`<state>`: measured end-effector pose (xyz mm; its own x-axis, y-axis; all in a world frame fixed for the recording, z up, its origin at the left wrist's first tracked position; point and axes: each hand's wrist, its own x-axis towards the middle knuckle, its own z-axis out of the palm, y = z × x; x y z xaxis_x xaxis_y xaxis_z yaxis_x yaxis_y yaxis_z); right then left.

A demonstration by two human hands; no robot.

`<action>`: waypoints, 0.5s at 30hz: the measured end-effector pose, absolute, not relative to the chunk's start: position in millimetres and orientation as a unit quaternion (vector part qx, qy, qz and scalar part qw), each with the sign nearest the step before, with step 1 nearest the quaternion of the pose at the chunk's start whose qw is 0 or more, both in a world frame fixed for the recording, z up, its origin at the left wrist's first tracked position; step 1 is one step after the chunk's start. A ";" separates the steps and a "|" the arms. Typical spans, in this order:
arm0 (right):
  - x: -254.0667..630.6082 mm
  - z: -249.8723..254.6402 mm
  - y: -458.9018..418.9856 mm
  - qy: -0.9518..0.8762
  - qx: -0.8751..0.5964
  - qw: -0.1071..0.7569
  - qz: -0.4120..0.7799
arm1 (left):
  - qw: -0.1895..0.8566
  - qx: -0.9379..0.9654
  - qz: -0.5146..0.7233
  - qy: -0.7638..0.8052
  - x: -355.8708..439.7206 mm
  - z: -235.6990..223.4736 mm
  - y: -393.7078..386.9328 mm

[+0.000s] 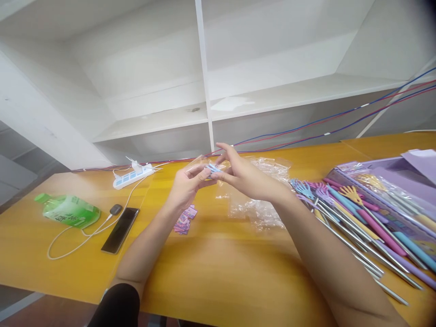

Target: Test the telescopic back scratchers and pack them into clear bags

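Observation:
Over the middle of the table my two hands meet at a small light blue piece (214, 168), which looks like the hand-shaped head of a back scratcher; the rest of it is hidden. My left hand (187, 184) is closed, thumb against the blue piece, with a clear plastic bag (197, 161) at its fingers. From the other side my right hand (240, 175) pinches the blue piece, its index finger raised. Below the hands lies a small pile of purple-pink cards (184, 221). Clear plastic bags (260, 211) are heaped beyond my right forearm.
Several colourful back scratchers (364, 222) lie at right beside a purple box (391, 168). At left are a green bottle (70, 210), a phone (120, 230), a white cable (64, 250) and a power strip (133, 176). White shelving (204, 63) stands behind the table (211, 272).

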<state>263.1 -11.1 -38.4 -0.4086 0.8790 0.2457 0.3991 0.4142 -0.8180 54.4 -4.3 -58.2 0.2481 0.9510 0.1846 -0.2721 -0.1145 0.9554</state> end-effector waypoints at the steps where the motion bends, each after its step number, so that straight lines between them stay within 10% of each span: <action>1: 262.2 -38.4 -11.7 -0.764 -0.420 0.349 0.343 | 0.574 0.535 0.532 0.316 54.2 -58.2 -3.6; 15: 293.3 -21.2 -10.0 -0.812 -0.418 0.349 0.210 | 0.478 0.487 0.675 0.280 9.7 -17.3 10.7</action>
